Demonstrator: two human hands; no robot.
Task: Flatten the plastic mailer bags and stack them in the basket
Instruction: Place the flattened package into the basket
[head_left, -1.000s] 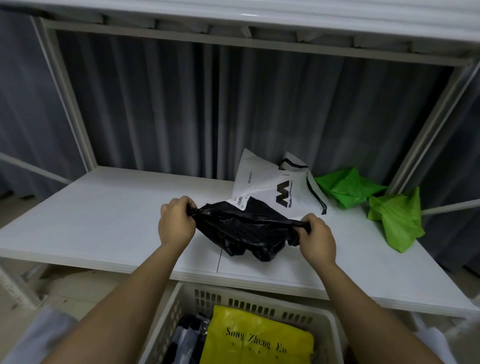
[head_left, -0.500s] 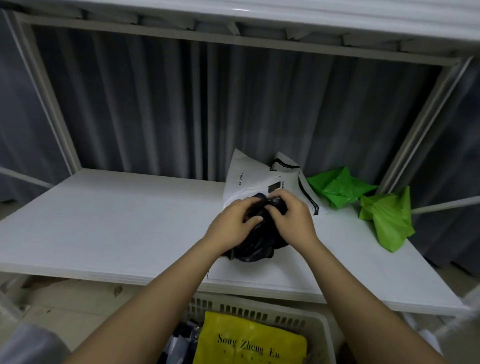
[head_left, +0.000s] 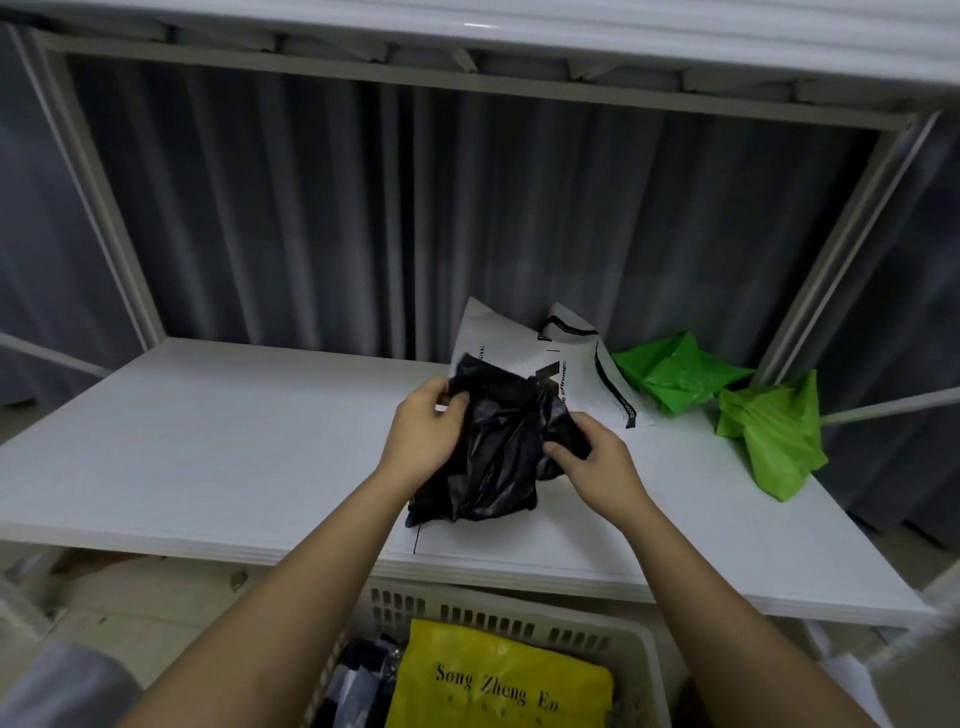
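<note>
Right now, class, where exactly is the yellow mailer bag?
In the head view, bottom centre: the yellow mailer bag lies in the basket, below the table's front edge, between the person's forearms.

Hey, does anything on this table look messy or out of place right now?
Yes: two green bags lie crumpled at the table's right end, unflattened, and the black bag held in both hands is wrinkled.

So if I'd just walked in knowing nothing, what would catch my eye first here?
Probably the two hands, left hand and right hand, gripping a crumpled black mailer bag over the middle of the white table. Next, the two bright green bags at the table's far right, and the yellow bag lying on top in the basket below the table's near edge.
</note>
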